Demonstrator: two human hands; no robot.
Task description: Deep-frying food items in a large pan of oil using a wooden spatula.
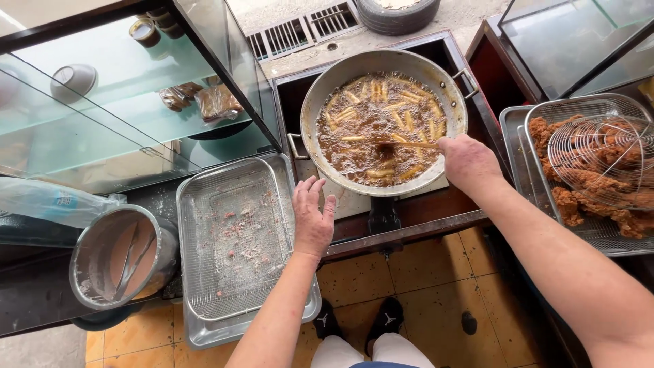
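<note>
Stirring fries in the wok [453, 109], right hand [467, 162] holds a wooden stick [409, 144].

Wok [320, 102] between two trays [204, 204]

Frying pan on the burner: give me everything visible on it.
The frying pan is a wide, round, silvery metal wok with two loop handles, one at upper right, one at lower left. It sits tilted slightly on a dark burner, filled with bubbling brown oil and pale yellow potato sticks. A thin wooden stick, held by the right hand, reaches into the oil. The left hand hovers just below the pan's rim, fingers spread; contact cannot be told.
</note>
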